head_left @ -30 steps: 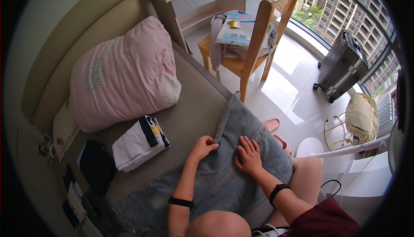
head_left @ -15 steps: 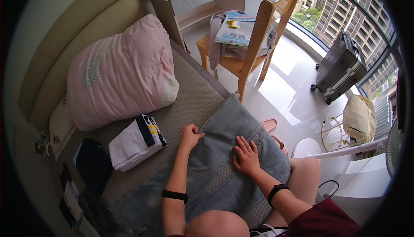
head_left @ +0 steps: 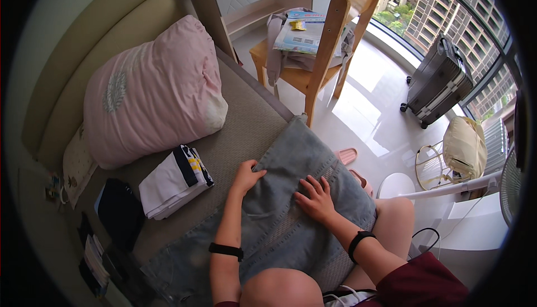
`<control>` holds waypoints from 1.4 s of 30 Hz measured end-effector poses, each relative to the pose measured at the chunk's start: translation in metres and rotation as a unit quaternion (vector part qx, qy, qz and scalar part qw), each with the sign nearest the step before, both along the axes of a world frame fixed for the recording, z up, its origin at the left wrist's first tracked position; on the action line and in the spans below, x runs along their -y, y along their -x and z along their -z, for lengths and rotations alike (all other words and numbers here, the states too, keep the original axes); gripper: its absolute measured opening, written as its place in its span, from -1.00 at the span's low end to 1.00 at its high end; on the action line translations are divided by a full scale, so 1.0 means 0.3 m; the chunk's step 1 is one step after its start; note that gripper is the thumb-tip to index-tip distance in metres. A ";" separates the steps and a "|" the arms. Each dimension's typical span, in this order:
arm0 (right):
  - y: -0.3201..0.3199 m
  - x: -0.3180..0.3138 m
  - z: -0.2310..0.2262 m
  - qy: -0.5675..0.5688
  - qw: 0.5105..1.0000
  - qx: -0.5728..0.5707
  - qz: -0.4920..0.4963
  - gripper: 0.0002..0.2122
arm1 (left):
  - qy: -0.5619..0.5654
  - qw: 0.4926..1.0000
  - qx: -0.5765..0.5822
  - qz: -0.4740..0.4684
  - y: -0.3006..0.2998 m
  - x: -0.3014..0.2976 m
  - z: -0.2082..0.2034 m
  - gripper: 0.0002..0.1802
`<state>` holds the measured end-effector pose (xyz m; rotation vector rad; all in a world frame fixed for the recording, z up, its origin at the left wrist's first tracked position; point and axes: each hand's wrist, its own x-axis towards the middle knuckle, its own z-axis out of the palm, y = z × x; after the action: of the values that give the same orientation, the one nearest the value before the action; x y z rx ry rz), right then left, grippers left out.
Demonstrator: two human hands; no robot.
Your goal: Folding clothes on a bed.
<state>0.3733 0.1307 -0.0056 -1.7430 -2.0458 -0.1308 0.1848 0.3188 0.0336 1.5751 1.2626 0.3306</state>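
A pair of grey-blue jeans (head_left: 291, 145) lies spread over the bed, with one leg reaching toward the lower left and the mattress showing between the legs. At its left edge my left hand (head_left: 245, 178) is closed, thumb and fingers pinching the denim. My right hand (head_left: 316, 201) rests palm down on the cloth near the inner seam, fingers spread and holding nothing. Left of my left hand sits a folded white garment (head_left: 168, 187) with black and yellow trim. Beyond it, a dark folded cloth (head_left: 120, 212) lies on the bed.
A bundled pink quilt (head_left: 156, 94) leans by the padded headboard (head_left: 72, 55). Past the bed edge stand a wooden chair (head_left: 319, 80) with a bag and papers, and a grey suitcase (head_left: 439, 80). Pink slippers (head_left: 347, 156) and a white fan base (head_left: 396, 185) are on the floor.
My right hand has slid slightly left and toward me across the jeans. The left hand keeps its pinch at the edge. The whole view has shifted slightly.
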 end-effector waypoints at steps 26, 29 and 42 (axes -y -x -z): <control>0.004 -0.005 -0.041 0.028 0.999 -0.036 -0.001 -0.59 | -0.257 0.916 -0.303 -0.045 -0.018 0.055 -0.052 -0.63; 0.010 0.000 -0.050 0.040 0.998 -0.051 0.005 -0.61 | -0.440 0.836 -0.326 -0.045 0.063 0.083 -0.063 -0.73; -0.005 0.012 -0.098 0.021 0.989 -0.146 -0.006 -0.66 | -0.320 0.874 -0.325 0.169 0.298 0.737 -0.083 -0.17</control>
<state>0.3749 0.1271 0.0238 -1.6628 -1.8576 0.1629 0.0955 0.0977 0.0585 2.5919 1.4032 -0.0362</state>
